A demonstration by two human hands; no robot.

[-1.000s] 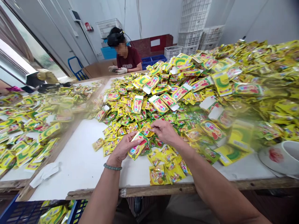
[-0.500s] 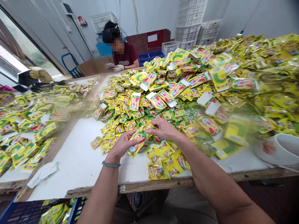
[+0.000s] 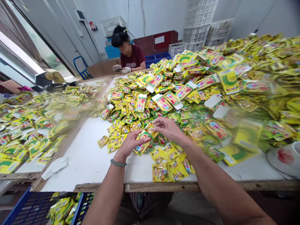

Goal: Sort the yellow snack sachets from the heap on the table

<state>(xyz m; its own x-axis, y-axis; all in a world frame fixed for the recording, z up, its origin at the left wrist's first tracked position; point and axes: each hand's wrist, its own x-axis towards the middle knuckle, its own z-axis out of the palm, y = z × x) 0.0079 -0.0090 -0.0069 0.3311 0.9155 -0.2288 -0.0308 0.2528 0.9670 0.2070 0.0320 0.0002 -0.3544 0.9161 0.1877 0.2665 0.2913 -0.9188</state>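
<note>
My left hand [image 3: 132,144] is closed around a small yellow and green carton [image 3: 142,143] with bright printed lettering, held tilted above the table's front part. Beside the carton's upper end, my right hand [image 3: 169,130] has bent fingers, with the thumb and forefinger a little apart and nothing plainly between them. A thin pale flap edge shows at that end of the carton, close to the right fingertips; whether they touch it I cannot tell. Small yellow sachets [image 3: 161,172] lie loose just below my hands. Behind them, green and yellow sachets [image 3: 131,117] spread out in a heap.
A large pile of printed cartons [image 3: 162,103] and sachets covers the right side. Beyond a wooden divider [image 3: 77,132] lie more cartons. A white mug [image 3: 284,159] stands at right, crumpled paper [image 3: 55,167] at left. A blue crate [image 3: 21,207] sits below. Across the table, a gloved person [image 3: 132,56] works.
My right fingers have loosened and drawn slightly off the carton's upper end, where a yellow sachet showed before. The left hand still grips the carton. The whole view has shifted a little.
</note>
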